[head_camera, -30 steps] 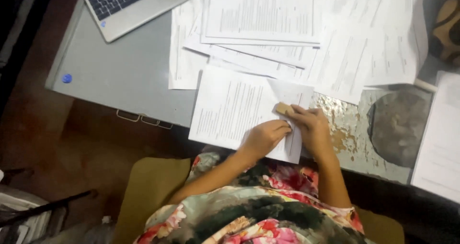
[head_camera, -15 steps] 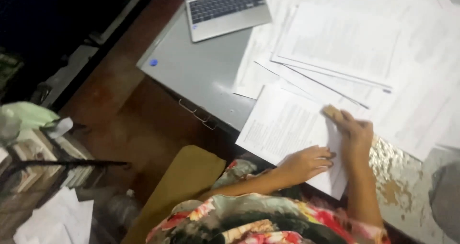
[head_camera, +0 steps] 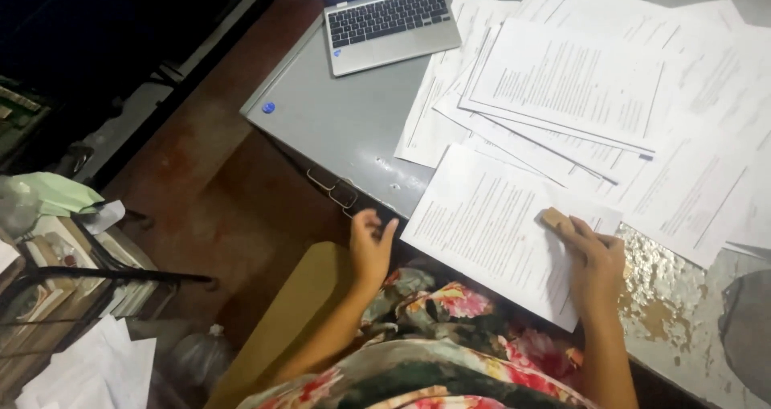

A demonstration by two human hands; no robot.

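Observation:
A printed white sheet (head_camera: 490, 224) lies at the near edge of the grey desk (head_camera: 345, 128), partly overhanging it. My right hand (head_camera: 596, 263) rests on the sheet's right part and presses a small tan block (head_camera: 556, 219) against the paper with its fingertips. My left hand (head_camera: 371, 244) hangs off the paper, left of the sheet, at the desk's front edge near a metal drawer handle (head_camera: 341, 191); its fingers are loosely curled and hold nothing. My lap in flowered cloth fills the bottom.
Several loose printed pages (head_camera: 578, 96) cover the desk's right half. An open laptop (head_camera: 385, 20) sits at the far left corner. A tan chair seat (head_camera: 281, 321) is below; a rack with books and papers (head_camera: 64, 297) stands on the floor at left.
My left hand has left the sheet and moved left to the desk's front edge. The right hand stays on the tan block. The view has swung left and down.

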